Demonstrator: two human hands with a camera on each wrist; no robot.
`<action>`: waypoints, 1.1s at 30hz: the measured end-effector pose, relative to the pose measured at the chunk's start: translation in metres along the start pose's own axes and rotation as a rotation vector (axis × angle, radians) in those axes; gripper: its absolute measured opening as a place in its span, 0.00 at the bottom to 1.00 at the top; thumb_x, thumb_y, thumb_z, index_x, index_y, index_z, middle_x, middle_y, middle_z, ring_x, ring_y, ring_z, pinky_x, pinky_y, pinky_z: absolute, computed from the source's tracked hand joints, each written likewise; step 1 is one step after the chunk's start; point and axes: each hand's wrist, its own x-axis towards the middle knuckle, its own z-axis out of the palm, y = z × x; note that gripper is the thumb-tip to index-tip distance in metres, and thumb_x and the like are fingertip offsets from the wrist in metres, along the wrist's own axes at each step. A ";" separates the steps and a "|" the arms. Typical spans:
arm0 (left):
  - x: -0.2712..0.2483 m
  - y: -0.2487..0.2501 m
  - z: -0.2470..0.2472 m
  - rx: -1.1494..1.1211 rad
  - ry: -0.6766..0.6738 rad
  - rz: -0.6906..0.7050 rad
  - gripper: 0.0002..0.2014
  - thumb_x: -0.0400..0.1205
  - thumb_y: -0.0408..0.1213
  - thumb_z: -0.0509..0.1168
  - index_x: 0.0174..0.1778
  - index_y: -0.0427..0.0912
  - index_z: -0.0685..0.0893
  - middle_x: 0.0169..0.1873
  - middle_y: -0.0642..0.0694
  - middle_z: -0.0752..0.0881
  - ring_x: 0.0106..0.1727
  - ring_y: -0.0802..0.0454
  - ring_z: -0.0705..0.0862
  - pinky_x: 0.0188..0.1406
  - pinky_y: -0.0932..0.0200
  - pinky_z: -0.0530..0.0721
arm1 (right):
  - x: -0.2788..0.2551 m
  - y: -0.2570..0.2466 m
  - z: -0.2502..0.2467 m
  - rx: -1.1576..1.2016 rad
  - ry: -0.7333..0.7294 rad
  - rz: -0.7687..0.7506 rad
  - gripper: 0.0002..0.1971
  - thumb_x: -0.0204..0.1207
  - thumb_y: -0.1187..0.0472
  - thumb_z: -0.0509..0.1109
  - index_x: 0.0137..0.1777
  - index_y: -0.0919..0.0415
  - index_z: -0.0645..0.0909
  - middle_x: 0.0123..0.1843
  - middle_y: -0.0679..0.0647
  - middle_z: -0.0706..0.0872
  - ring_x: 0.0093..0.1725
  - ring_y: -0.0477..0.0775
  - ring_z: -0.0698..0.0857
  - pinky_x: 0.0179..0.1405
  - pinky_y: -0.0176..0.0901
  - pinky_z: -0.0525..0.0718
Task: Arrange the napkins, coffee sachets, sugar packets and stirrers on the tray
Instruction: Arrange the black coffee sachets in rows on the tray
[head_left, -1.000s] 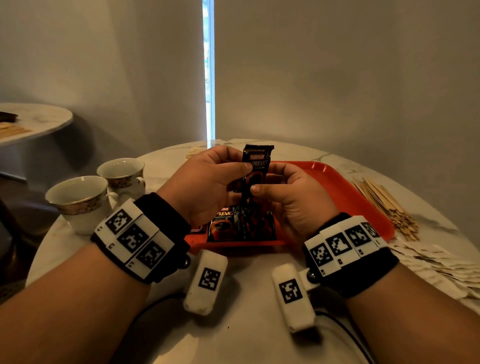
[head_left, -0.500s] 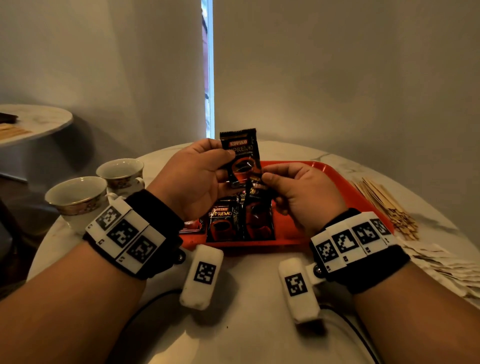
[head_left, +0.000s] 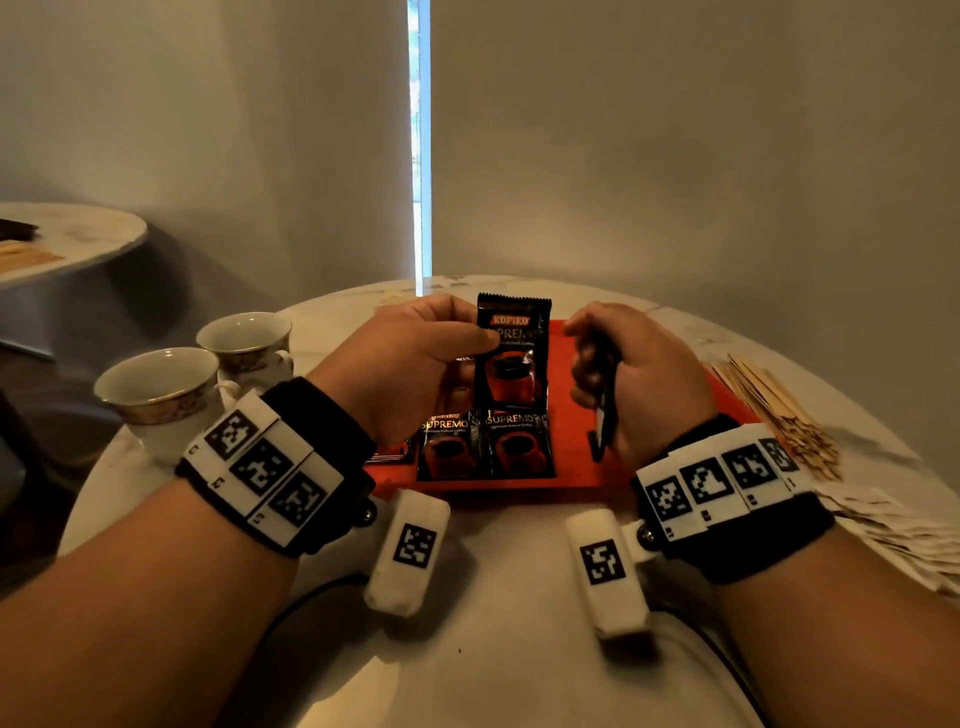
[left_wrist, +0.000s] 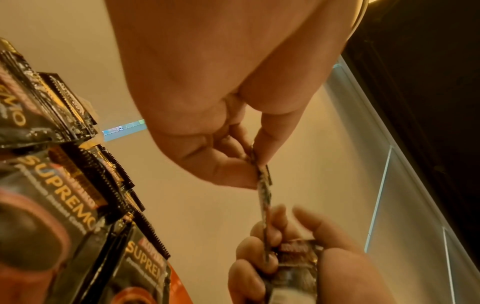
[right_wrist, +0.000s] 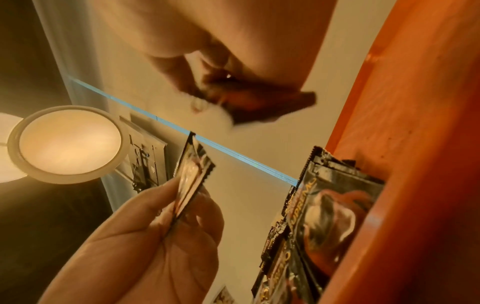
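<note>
My left hand (head_left: 480, 338) pinches one black coffee sachet (head_left: 511, 358) upright above the orange tray (head_left: 571, 480). The left wrist view shows that sachet (left_wrist: 263, 185) edge-on between thumb and fingers. My right hand (head_left: 592, 364) curls round other sachets (head_left: 605, 410), held edge-on over the tray's right part; they look blurred in the right wrist view (right_wrist: 272, 105). Several sachets (head_left: 485, 449) lie flat in a row at the tray's near edge. Wooden stirrers (head_left: 769, 400) and pale paper packets (head_left: 909, 525) lie on the table right of the tray.
Two white teacups (head_left: 156, 395) stand on the round marble table (head_left: 493, 649) left of the tray. A wall stands close behind the table. A second table (head_left: 67, 239) sits far left. Cables trail from my wrist cameras near the table's front edge.
My hands, close together a second ago, have parted. The left hand has turned one sachet face-on and kept it; the right hand has moved right and lower with the others.
</note>
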 end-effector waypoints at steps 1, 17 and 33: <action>-0.001 0.000 0.001 0.012 -0.012 -0.006 0.05 0.83 0.25 0.66 0.50 0.39 0.82 0.50 0.32 0.86 0.53 0.32 0.81 0.48 0.45 0.85 | -0.004 -0.001 0.001 -0.045 -0.051 0.008 0.11 0.84 0.55 0.67 0.43 0.60 0.82 0.28 0.49 0.75 0.24 0.46 0.71 0.24 0.39 0.70; -0.001 -0.001 0.002 0.131 0.044 0.058 0.06 0.66 0.47 0.77 0.31 0.49 0.89 0.38 0.40 0.85 0.40 0.41 0.83 0.37 0.51 0.83 | -0.016 -0.007 0.016 0.044 -0.145 0.114 0.07 0.82 0.71 0.67 0.41 0.67 0.77 0.17 0.47 0.79 0.15 0.40 0.78 0.15 0.30 0.75; 0.001 0.021 -0.034 0.086 0.206 0.069 0.04 0.84 0.31 0.66 0.49 0.39 0.87 0.38 0.41 0.90 0.27 0.53 0.85 0.18 0.62 0.82 | 0.012 0.013 -0.005 0.210 -0.043 0.200 0.24 0.84 0.43 0.56 0.50 0.64 0.83 0.31 0.51 0.69 0.26 0.49 0.66 0.25 0.39 0.66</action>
